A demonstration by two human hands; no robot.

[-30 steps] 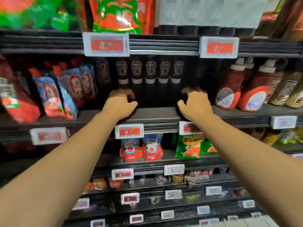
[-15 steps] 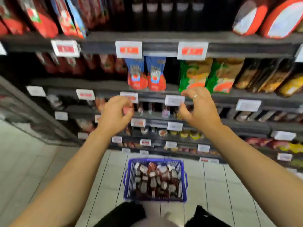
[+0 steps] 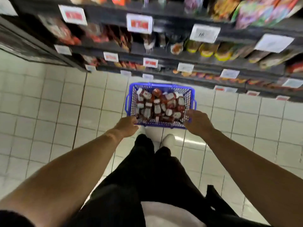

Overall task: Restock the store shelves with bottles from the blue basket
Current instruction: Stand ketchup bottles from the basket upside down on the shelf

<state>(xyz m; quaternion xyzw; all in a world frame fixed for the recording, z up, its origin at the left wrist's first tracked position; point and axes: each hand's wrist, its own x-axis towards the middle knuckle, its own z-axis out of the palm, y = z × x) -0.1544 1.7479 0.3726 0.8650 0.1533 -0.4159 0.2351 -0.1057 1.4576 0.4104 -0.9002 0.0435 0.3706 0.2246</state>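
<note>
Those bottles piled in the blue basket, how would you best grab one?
Probably from straight above, fingers round the body of a top-layer bottle near the middle. The bottles lie jumbled on their sides, and the blue basket walls block any sideways approach.

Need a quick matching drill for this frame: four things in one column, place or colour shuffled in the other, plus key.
Things:
1. blue basket
2. bottles
3. left hand
4. right hand

Places:
A. piled inside the basket
B. at the basket's near left corner
C. on the tiled floor in front of the shelves
D. at the basket's near right corner

Pairs: 1-C, 2-A, 3-B, 4-D
</note>
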